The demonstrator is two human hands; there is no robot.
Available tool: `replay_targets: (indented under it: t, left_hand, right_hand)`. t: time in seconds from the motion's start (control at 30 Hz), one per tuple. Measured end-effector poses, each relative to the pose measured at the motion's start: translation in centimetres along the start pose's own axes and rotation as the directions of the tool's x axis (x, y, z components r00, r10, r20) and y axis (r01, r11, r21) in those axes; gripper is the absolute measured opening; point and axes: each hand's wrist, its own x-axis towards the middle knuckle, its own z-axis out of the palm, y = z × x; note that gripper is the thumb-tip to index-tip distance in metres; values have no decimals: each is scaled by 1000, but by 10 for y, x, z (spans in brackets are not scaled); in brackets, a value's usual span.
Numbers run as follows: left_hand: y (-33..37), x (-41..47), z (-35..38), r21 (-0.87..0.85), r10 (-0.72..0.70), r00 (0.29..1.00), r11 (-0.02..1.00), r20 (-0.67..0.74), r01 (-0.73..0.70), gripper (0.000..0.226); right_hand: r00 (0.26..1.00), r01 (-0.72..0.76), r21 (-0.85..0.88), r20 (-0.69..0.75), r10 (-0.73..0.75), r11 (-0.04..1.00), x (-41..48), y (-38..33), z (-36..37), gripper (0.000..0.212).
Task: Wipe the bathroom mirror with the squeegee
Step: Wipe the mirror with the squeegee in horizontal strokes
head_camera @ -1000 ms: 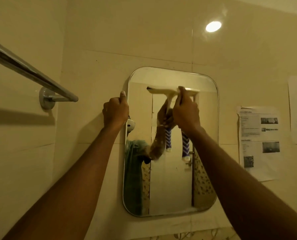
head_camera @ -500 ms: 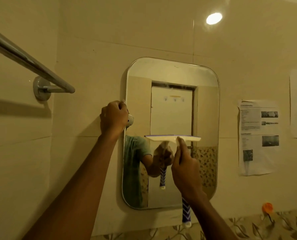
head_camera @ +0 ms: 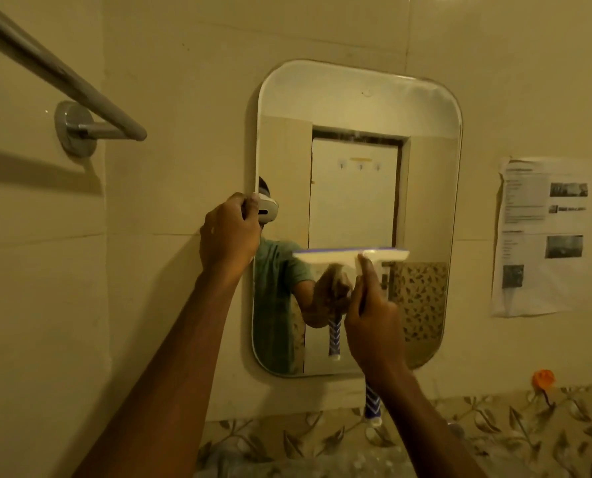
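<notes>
A rounded rectangular mirror (head_camera: pixel 356 108) hangs on the cream tiled wall ahead. My right hand (head_camera: pixel 373 326) grips the squeegee (head_camera: pixel 351 255), whose white head with a blue blade lies flat and level against the glass a little below mid-height. Its blue-and-white handle sticks out below my wrist. My left hand (head_camera: pixel 229 232) is closed around the mirror's left edge, about halfway up. The glass reflects a door, my arm and the squeegee.
A chrome towel bar (head_camera: pixel 63 77) juts out at the upper left, close to my left arm. Printed paper sheets (head_camera: pixel 542 236) are stuck to the wall right of the mirror. An orange hook (head_camera: pixel 542 379) sits at lower right, above leaf-patterned tiles (head_camera: pixel 494 439).
My right hand has drawn the squeegee down from the top of the mirror to a little below mid-height. My left hand has slid lower along the mirror's left edge.
</notes>
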Motion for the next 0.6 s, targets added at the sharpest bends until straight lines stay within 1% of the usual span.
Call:
replay_targets:
  t: [0.07,0.13,0.23,0.3,0.37,0.43,0.6]
  left_hand:
    - [-3,-7,0,1,-15,1000,1000,14,15,39]
    - [-6,-15,0,6,-40,999,999,28,39,40]
    - [-11,-27,-1,33,-81,996,996,47,80,39]
    - [-15,-34,0,42,-88,995,995,51,86,39]
    - [-19,-38,2,48,-93,994,995,52,90,41]
    - [-21,-37,5,44,-106,993,994,56,103,41]
    - [-22,-39,8,30,-101,993,995,54,99,44]
  right_hand:
    - [999,-34,-34,22,35,999,-25,7,3,76]
    - [997,-69,-46,39,71,997,-36,6,2,68]
    - [994,-102,4,28,101,995,-21,-6,-5,51]
    - [997,-81,27,6,81,996,1,-12,-11,46]
    - [997,-66,27,-38,67,997,20,-15,-15,46]
    - [997,-60,7,-51,60,998,23,-11,-14,47]
    - [997,-73,-57,-4,73,996,-33,13,-2,63]
